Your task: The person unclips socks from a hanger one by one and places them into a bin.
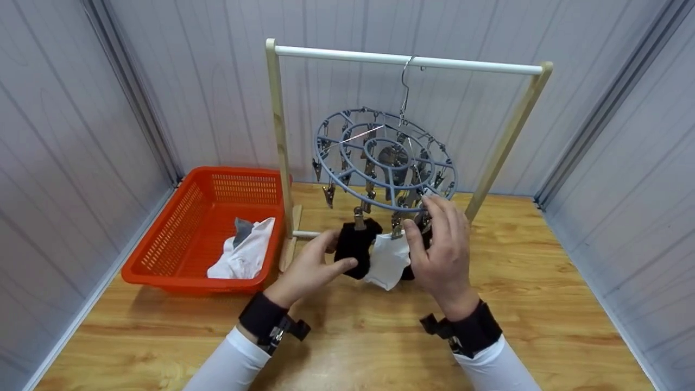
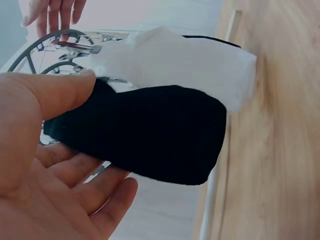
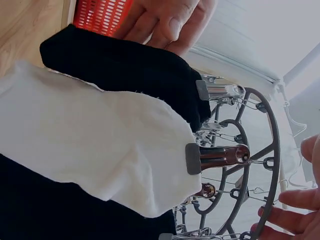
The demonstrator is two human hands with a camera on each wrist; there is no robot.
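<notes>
A black sock [image 1: 355,252] hangs from a metal clip [image 1: 359,218] on the round grey clip hanger [image 1: 347,182]. My left hand [image 1: 312,269] is at this sock, thumb on the near side and loosely bent fingers behind it. Beside it a white sock [image 3: 100,135] hangs from another clip [image 3: 220,157], with more black fabric [image 3: 60,205] behind. My right hand [image 1: 445,250] is raised at the hanger's near right edge, its spread fingers [image 3: 290,217] right by the outer ring and holding nothing.
The hanger hooks over the white bar [image 1: 467,65] of a wooden-sided stand. Several clips dangle below its rings, and a grey item [image 1: 395,160] hangs farther back. At left, an orange basket [image 1: 157,228] holds white cloth [image 1: 244,255] and a grey piece [image 1: 242,230]. Panel walls enclose the wooden surface [image 1: 369,358].
</notes>
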